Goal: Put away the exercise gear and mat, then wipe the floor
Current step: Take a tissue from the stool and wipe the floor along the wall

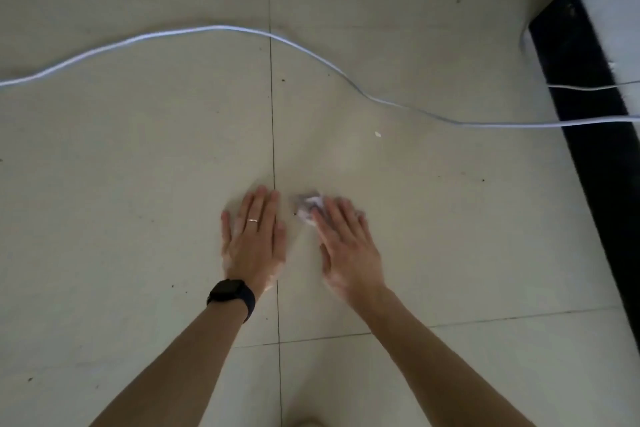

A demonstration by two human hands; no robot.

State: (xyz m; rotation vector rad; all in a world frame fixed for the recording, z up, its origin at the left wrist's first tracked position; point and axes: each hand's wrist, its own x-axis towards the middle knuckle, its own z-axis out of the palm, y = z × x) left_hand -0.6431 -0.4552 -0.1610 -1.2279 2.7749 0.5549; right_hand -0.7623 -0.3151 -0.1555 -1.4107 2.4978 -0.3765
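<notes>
Pressing crumpled white tissue (309, 205) under right hand (346, 246), tiled floor (138, 184)

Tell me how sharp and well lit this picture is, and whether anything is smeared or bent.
Head view: dim, flat light, soft shadows under both hands; the right hand and the wad under its fingers are motion-smeared, the left hand sharper; the cable is streaky, and the wide lens slants the dark strip at right.
</notes>
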